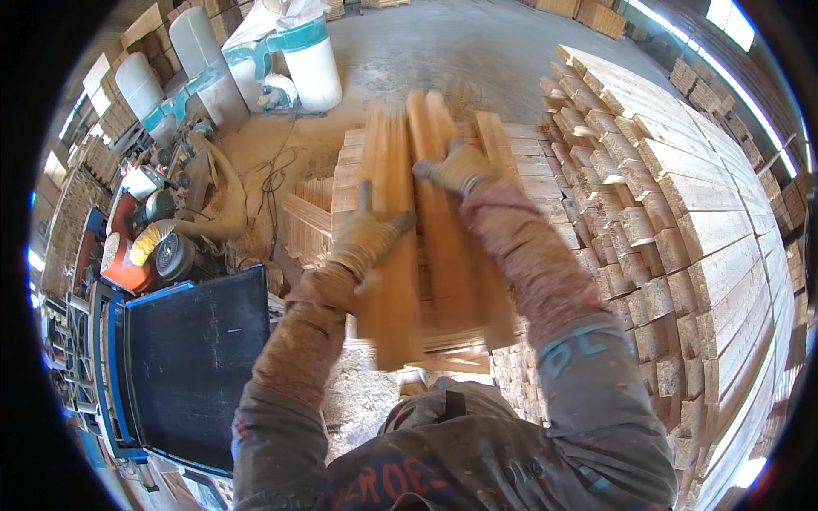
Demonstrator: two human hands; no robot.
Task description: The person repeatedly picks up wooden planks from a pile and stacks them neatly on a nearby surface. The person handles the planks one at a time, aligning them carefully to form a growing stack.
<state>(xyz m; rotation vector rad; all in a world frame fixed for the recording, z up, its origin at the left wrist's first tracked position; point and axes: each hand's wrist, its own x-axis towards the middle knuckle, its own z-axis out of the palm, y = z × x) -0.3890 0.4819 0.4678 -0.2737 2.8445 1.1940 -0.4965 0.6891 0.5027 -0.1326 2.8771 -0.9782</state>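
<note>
Both my gloved hands carry a bundle of long pale wooden boards [434, 255] in front of my chest. My left hand [366, 234] grips the bundle's left side, thumb over the top board. On the bundle's upper surface, farther along, lies my right hand [460, 168], fingers spread over the boards. The bundle's near ends point toward me and its far ends point away over a low stack of boards [528, 162]. Dusty sleeves cover my forearms.
A tall stack of sawn boards [682, 204] fills the right side. A dark flat machine table with a blue frame [192, 358] stands at lower left. Dust-collector bags and white drums [311, 64] stand at the back, with sawdust and cables on the concrete floor [281, 162].
</note>
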